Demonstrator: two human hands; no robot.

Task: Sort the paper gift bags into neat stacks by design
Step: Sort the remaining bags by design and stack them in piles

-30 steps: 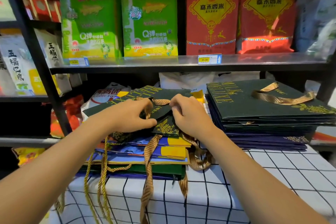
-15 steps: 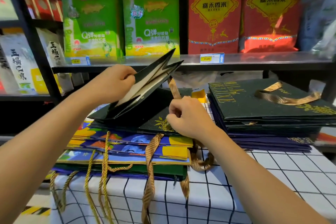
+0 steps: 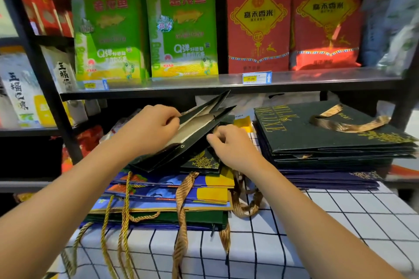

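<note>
Dark green paper with gold print makes up the gift bag [image 3: 192, 133] tilted up at the middle of the scene, its mouth gaping toward the far shelf and its near edge resting on the mixed pile [image 3: 167, 197]. The left hand [image 3: 149, 129] grips the bag's upper side, fingers curled over the edge. The right hand [image 3: 231, 142] sits just right of it with fingers curled, pinching at the bag's lower edge; what lies between the fingertips is hidden. The mixed pile beneath holds blue-and-yellow bags over green and purple ones, with gold ribbon handles [image 3: 181, 217] and cords hanging over the near edge of the checked tablecloth [image 3: 317, 233]. To the right lies a squared stack of dark green bags [image 3: 317, 140] lettered in gold, over purple ones. On the far metal shelf [image 3: 204, 87] stand green rice boxes [image 3: 145, 29] and red rice bags [image 3: 292, 22].
</note>
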